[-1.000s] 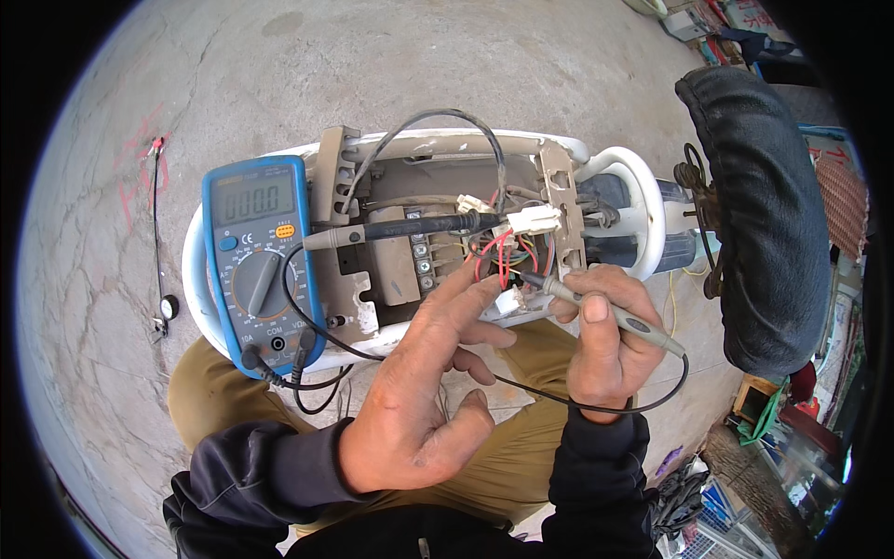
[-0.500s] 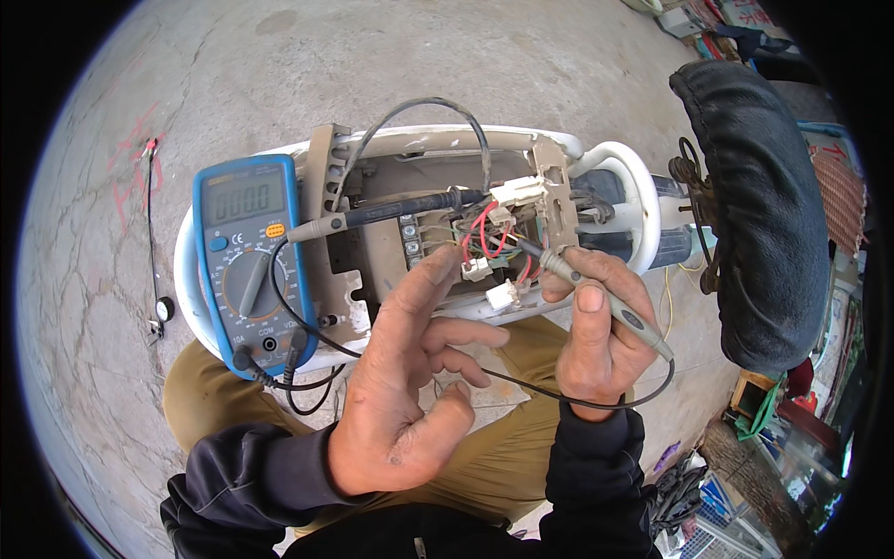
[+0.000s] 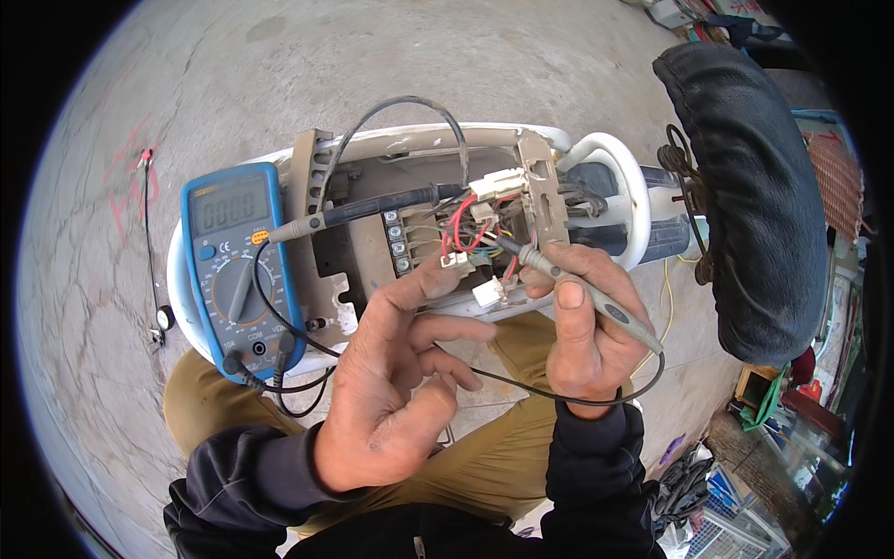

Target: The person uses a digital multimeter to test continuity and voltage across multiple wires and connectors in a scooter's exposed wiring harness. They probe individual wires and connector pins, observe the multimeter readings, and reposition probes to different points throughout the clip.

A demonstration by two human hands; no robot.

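My right hand (image 3: 587,321) is closed around a grey-and-black multimeter test probe (image 3: 591,291), its tip pointing left into a bundle of red and other thin wires (image 3: 461,224). My left hand (image 3: 391,382) holds nothing; its fingers are apart, with the index fingertip against a small white connector (image 3: 454,260) among the wires. A second white connector (image 3: 487,294) hangs just below, and a larger one (image 3: 498,184) sits above. The other test probe (image 3: 372,207) lies across the beige metal housing, held by neither hand. A blue multimeter (image 3: 240,270) rests at the left with both leads plugged in.
The housing sits within a white tubular frame (image 3: 643,200). A terminal strip (image 3: 396,240) lies left of the wires. A black padded seat (image 3: 745,205) stands at the right. A thin black cable (image 3: 152,233) lies on the concrete floor; assorted items crowd the right edge.
The multimeter, housing and wires have shifted slightly left in view. My left index fingertip has come onto the small white connector. My right hand keeps its hold on the probe.
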